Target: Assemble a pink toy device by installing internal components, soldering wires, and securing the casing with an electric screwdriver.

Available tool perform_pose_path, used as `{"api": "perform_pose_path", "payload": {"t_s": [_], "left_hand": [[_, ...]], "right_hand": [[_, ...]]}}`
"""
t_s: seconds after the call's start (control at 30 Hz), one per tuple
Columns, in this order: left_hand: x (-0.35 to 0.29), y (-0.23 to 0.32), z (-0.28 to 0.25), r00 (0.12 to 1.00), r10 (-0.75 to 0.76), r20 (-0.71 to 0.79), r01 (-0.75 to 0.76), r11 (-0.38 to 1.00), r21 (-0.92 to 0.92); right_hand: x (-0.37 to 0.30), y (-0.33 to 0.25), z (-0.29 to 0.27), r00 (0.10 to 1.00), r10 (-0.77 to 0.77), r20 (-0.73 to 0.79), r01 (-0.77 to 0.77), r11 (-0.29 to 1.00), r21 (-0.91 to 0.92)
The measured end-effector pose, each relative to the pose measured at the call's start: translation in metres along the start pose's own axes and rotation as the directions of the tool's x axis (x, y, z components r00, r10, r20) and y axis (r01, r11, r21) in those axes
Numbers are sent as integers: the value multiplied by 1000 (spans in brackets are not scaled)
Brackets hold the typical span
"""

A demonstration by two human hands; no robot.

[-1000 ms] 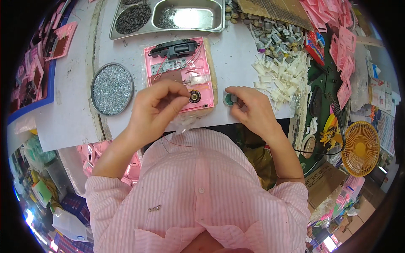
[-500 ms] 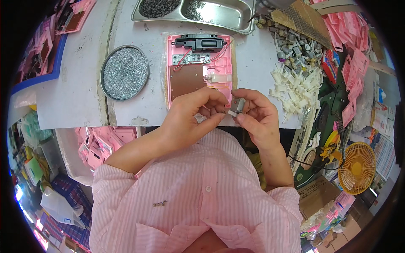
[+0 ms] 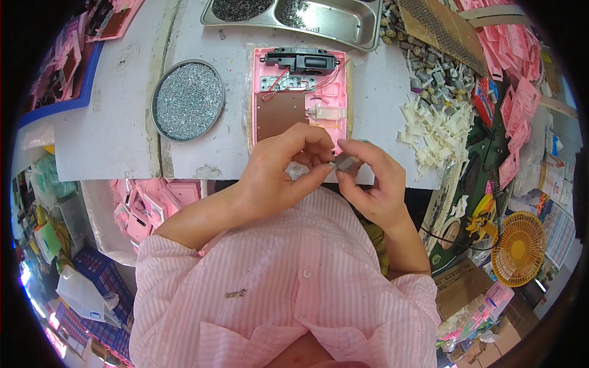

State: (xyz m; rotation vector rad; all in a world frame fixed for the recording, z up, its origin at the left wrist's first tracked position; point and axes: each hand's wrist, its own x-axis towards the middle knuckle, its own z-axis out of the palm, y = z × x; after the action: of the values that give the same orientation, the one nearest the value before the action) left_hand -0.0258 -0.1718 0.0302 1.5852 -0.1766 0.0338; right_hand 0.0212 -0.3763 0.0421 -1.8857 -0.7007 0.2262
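Observation:
A small grey metal motor (image 3: 345,162) is pinched between the thumb and fingers of my right hand (image 3: 381,184), just in front of the pink plastic housing. My left hand (image 3: 279,164) is closed, its thumb and fingertips meeting at the motor's left end; a tiny pale part shows there, too small to name. Beyond both hands lies the open pink housing (image 3: 259,86). It holds a black plastic unit (image 3: 300,61), red wires, a metal strip (image 3: 288,83), a brown panel (image 3: 279,113) and a whitish motor-shaped part (image 3: 328,113). My left hand covers the housing's near edge.
A round dish of silvery screws (image 3: 188,101) stands left of the housing. A metal tray (image 3: 343,27) with springs and small dark parts is behind. At right lie piled motors (image 3: 438,73) and white plastic pieces (image 3: 429,132). Pink casings (image 3: 144,205) fill a bin below the table's left edge.
The motor has been turned and tilted between my fingertips, and my hands have come closer together. The white piece that showed below it is now mostly hidden. The whole view has shifted slightly.

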Motion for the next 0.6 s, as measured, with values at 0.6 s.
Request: {"api": "perform_pose_path", "payload": {"t_s": [0.6], "left_hand": [[2, 0, -12, 968, 250, -12, -244, 952, 184]], "right_hand": [[19, -4, -1, 920, -392, -6, 387, 911, -146]]}}
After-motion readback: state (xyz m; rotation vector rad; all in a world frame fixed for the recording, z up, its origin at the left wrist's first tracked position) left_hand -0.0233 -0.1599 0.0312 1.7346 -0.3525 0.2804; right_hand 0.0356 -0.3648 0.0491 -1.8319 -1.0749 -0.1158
